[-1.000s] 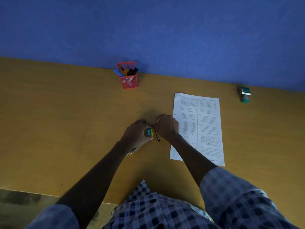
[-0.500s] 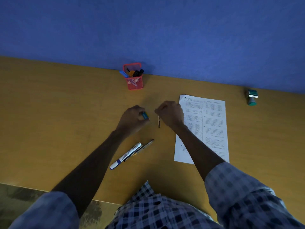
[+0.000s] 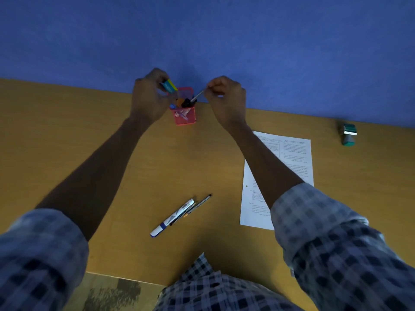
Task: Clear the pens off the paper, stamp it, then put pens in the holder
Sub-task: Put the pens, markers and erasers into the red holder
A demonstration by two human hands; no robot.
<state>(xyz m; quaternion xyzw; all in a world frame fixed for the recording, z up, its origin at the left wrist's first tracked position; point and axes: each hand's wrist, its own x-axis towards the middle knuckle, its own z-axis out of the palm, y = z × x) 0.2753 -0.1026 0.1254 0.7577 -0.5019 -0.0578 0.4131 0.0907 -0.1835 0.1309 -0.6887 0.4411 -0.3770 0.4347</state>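
While both hands hover over the holder (image 3: pixel 184 113), we should tip each item upright and drop it through a gap among those already inside. Our left hand (image 3: pixel 150 100) pinches a teal-yellow highlighter (image 3: pixel 170 86); our right hand (image 3: pixel 226 99) pinches a thin pen (image 3: pixel 198 95). A marker (image 3: pixel 172 217) and another pen (image 3: pixel 198 205) lie on the surface (image 3: pixel 67 140), beside the cleared paper (image 3: pixel 292 158).

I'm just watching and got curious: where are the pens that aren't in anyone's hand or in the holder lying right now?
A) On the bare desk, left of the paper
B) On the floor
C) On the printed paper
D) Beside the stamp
A: the white marker and the thin dark pen lie side by side on the wooden desk, left of the paper, and apart from it.
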